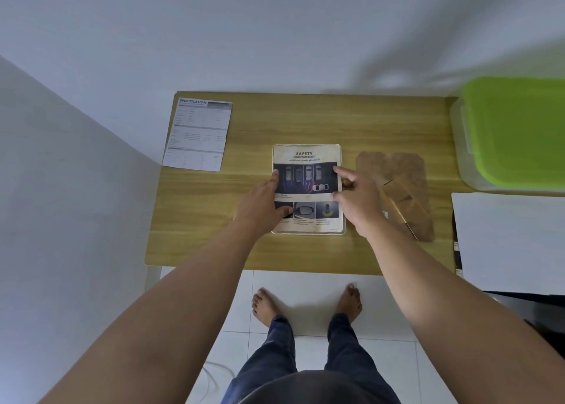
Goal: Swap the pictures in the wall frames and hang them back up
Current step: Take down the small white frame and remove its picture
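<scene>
SAFETY picture (307, 159) lies face up in the light-rimmed frame (308, 232), centre of the table (275, 122), straight in front of the person. Looks like the seating step: squaring the sheet inside the rim before the back goes on.

Left hand (260, 202) lies flat along the left edge, fingers straight, thumb on the lower photos. Its grip is apart, pressing rather than holding. Right hand (357, 199) has index tip and thumb tip on the right edge, other fingers loosely curled. No pinch that I can see, so grip apart there too.

To do it well, I'd say:
- Pin one side with the left and nudge with the right fingertips only.
- Check the margin is even on all four sides and the corners are flat.
- The paper looks thin, so dragging it under a heavy palm could crease it.
- Can't tell whether glass sits over or under the sheet.

Around:
- Brown backing board (406, 171) with a fold-out stand lies just right of the frame, within reach. The right wrist hangs over its left edge and would need to lift clear first.
- SPECIFICATION sheet (198, 134) lies at the far left corner, well apart. Probably the other picture.
- Green-lidded plastic box (513, 131) sits at the far right.
- White sheet (507, 238) lies by the table's near right end.

Nothing blocks the frame. No second frame in view.
</scene>
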